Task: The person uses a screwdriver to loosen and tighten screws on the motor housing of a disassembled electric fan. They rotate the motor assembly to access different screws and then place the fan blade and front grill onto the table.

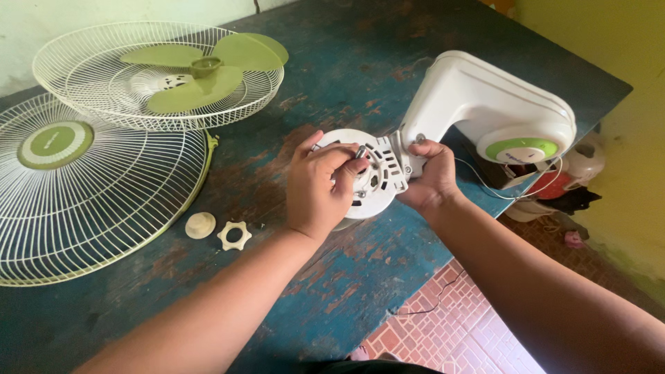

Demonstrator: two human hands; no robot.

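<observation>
Both bare forearms reach over the worn blue wooden table (pixel 346 291), where the white plastic fan motor housing (pixel 377 173) lies beside its stand. Right hand (pixel 433 176) clamps the neck joint; left hand (pixel 318 183) fingertips pinch the metal spindle (pixel 361 152). Judging by this, motor work is under way, and steady bracing seems needed.
</observation>
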